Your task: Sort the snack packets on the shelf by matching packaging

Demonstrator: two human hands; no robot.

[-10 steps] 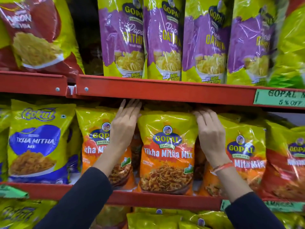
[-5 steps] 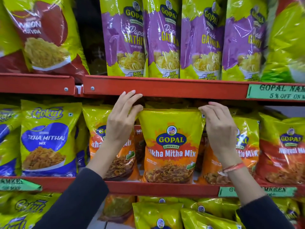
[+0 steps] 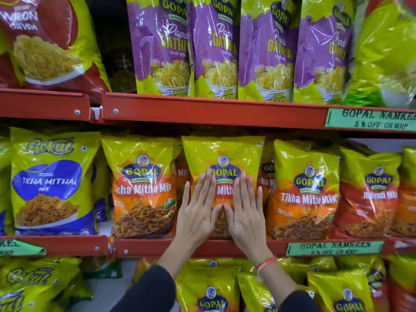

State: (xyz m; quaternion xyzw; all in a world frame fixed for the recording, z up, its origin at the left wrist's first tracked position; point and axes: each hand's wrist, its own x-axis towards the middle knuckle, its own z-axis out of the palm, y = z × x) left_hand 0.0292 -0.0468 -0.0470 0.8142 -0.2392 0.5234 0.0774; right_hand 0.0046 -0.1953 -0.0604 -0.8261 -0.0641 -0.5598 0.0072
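Both hands, left (image 3: 198, 212) and right (image 3: 245, 212), flat, open on middle packet (image 3: 222, 154), gripping nothing (only pressing). Push too hard: packet slips back, neighbours (image 3: 144, 176) topple.

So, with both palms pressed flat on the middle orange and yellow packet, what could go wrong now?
1. The left hand and right hand only press the glossy orange-yellow Gopal Tikha Mitha Mix packet; it may slip or tip.
2. Pushing could crowd the similar neighbouring packet.
3. The yellow-blue Gokul packet carries nearly the same name, inviting mis-sorting.
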